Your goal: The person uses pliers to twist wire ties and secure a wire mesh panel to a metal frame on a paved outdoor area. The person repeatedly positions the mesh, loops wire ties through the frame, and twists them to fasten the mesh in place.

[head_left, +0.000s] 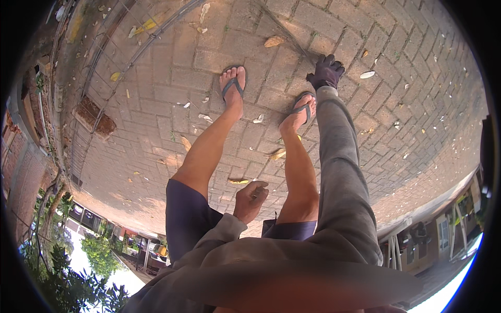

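My right hand [326,72], in a dark glove, reaches far out beyond my right foot, low over the brick paving. Its fingers bend round the near end of a thin dark rod [286,32], which runs away toward the upper edge; the grip itself is partly hidden by the glove. Close to my body, between my knees, my bare left hand [250,201] is curled with its fingers drawn in toward the thumb. Whether something small lies inside it I cannot make out.
I stand in flip-flops [234,86] on brick paving [271,122] strewn with dry leaves [274,41]. At left lie a wire mesh with bent metal bars [117,78] and a rough brick block [95,117]. Houses and trees [99,253] line the lower rim.
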`<action>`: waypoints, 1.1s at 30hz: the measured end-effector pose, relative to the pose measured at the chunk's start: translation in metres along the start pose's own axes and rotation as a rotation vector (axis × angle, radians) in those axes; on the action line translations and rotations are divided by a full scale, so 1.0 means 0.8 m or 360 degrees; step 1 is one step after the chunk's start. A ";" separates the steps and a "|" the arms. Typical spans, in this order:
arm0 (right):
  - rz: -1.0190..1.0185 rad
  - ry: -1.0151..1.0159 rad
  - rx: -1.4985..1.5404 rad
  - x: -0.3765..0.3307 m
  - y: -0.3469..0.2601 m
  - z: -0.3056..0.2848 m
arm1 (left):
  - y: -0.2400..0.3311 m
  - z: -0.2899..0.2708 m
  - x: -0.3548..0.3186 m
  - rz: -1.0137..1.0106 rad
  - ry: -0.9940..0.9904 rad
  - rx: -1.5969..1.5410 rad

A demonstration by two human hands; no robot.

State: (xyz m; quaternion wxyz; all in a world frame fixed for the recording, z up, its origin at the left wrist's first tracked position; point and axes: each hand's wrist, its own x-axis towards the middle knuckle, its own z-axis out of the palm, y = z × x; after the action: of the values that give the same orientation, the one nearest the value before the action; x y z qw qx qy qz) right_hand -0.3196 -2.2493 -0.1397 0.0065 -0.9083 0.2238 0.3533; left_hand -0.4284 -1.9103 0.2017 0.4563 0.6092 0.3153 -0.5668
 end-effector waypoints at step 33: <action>-0.0938 0.0520 0.1719 -0.658 0.131 -0.715 | 0.499 0.094 -0.338 0.1066 -0.0412 -0.1057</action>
State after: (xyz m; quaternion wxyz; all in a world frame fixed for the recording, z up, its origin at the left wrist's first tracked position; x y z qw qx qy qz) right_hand -0.3392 -2.2293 0.6440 0.5265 -0.8426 0.1091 0.0308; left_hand -0.1418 -2.0964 0.5494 0.8186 0.4233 0.2065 -0.3287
